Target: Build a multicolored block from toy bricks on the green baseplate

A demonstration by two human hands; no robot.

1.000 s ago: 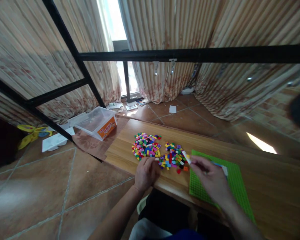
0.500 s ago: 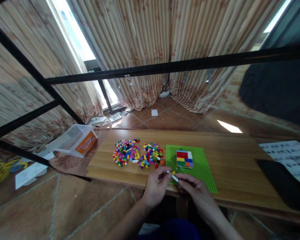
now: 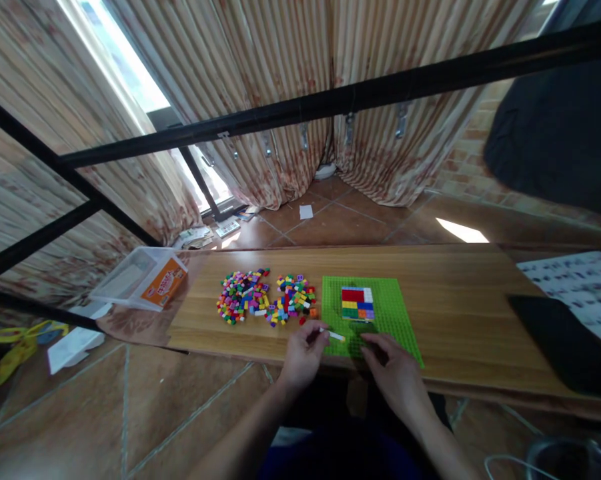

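My left hand (image 3: 303,357) pinches one end of a long white building brick (image 3: 335,335), with a small yellow piece at its far end. The brick is held over the near left part of a green studded baseplate (image 3: 393,303). My right hand (image 3: 393,367) hovers at the plate's near edge, thumb and fingers apart, with nothing seen between them. Just beyond my hands, a square block of coloured bricks (image 3: 356,304) sits on the plate, its top red, white, yellow, blue, green, orange and purple.
Loose coloured bricks (image 3: 243,297) lie in piles left of the plate on the wooden table (image 3: 455,300). A clear plastic box (image 3: 130,277) with an orange label stands at the left end. On the right are a black flat object (image 3: 555,340) and a printed sheet (image 3: 570,280).
My right hand has let go of the white brick and moved right, away from it. My left hand keeps the brick. The camera view has shifted slightly.
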